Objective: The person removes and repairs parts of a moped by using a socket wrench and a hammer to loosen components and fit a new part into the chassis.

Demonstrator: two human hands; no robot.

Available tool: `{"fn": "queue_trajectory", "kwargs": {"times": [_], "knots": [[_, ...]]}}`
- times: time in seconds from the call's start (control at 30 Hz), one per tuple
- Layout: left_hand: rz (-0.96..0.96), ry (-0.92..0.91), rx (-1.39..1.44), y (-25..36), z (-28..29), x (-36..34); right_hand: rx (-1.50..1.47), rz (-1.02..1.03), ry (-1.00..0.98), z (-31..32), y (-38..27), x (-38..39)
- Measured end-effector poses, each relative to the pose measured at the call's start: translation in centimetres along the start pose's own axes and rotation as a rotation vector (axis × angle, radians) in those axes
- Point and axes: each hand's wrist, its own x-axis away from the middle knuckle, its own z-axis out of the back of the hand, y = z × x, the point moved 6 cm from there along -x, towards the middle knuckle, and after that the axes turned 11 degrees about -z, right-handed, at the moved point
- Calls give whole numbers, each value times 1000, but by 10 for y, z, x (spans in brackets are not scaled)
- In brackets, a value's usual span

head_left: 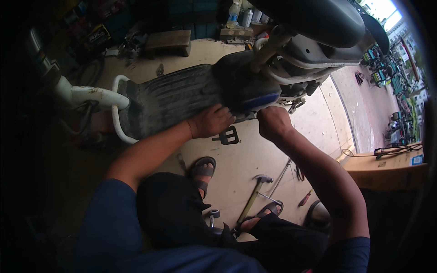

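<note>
A dusty electric scooter with pedals stands across the view, its ribbed black footboard (177,93) running from the white frame tube at left to the dark body under the seat (314,20). My left hand (211,120) rests at the footboard's near edge, fingers slightly bent and a little apart, with nothing seen in them. Just below it is a black pedal (229,135). My right hand (274,123) is closed in a fist against the lower near side of the body, beside a blue panel (259,102). What its fingers hold, if anything, is hidden.
On the floor by my feet lie a hammer (255,198), a screwdriver (305,198) and thin metal rods. A cardboard box (387,166) with a cable on it stands at right. Behind the scooter are a low wooden stool (168,40), a bottle (233,14) and spray cans (247,18).
</note>
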Motion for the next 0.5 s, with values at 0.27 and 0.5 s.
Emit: {"fn": "queue_trajectory", "kwargs": {"times": [0.27, 0.5], "knots": [[-5, 21, 45, -3, 5, -5, -461, -379, -348, 3, 23, -33], [5, 15, 71, -4, 5, -5, -100, 321, 95, 26, -19, -12]]}}
